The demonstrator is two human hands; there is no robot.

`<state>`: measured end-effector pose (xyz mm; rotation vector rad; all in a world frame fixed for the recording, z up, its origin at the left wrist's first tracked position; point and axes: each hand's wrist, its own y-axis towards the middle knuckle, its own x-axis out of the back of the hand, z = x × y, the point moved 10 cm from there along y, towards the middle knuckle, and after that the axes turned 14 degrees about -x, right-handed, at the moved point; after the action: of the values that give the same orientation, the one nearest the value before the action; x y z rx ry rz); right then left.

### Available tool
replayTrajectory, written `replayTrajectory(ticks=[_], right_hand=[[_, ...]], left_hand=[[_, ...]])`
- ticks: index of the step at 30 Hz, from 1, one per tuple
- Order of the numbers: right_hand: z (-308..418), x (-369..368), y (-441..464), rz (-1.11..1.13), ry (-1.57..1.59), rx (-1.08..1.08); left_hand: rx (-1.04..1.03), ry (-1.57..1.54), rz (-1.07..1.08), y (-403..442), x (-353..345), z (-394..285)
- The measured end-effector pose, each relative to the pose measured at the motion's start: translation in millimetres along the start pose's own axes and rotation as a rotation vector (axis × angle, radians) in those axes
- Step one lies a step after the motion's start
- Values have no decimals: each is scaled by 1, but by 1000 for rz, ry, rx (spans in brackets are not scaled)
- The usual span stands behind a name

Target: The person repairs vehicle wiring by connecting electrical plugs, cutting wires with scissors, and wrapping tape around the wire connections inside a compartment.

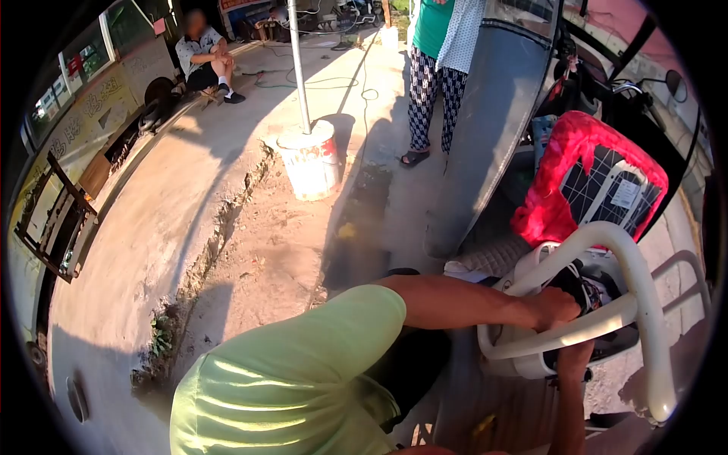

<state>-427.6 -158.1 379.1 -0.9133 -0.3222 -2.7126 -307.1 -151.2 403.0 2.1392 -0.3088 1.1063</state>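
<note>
Both arms reach into a white frame of thick curved tubing (599, 322) at the right, over an open compartment (531, 364) of a vehicle. My left hand (557, 307) is inside the frame, its fingers bent down beside dark cables or parts (588, 292); what it holds is hidden. Just below it, my right hand (575, 356) reaches up under a white tube, with its fingertips out of sight. Behind the frame stands a seat back with a fluffy red cover (565, 159), tilted, a white label on its dark backing.
A white bucket (309, 163) holds an upright pole. One person (436, 76) stands beside the vehicle's grey cover (493, 114); another person (203, 57) sits by the parked vehicle at the left. A rusty metal rack (57, 216) leans at the far left. Cables lie on the ground.
</note>
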Motion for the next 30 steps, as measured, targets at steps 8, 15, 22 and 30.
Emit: replayTrajectory(ticks=[8,15,22,30], right_hand=[[-1,5,-3,-79,-33,80],[12,5,-4,-71,-62,-28],[9,6,-8,-61,-217,-239],[8,8,-8,-37,-184,-297]], left_hand=[[320,-214,138,-1,-5,16],[99,-169,117,1,-14,18],[-325,-183,-134,-21,37,-27],[-562,125,-71,-12,35,-53]])
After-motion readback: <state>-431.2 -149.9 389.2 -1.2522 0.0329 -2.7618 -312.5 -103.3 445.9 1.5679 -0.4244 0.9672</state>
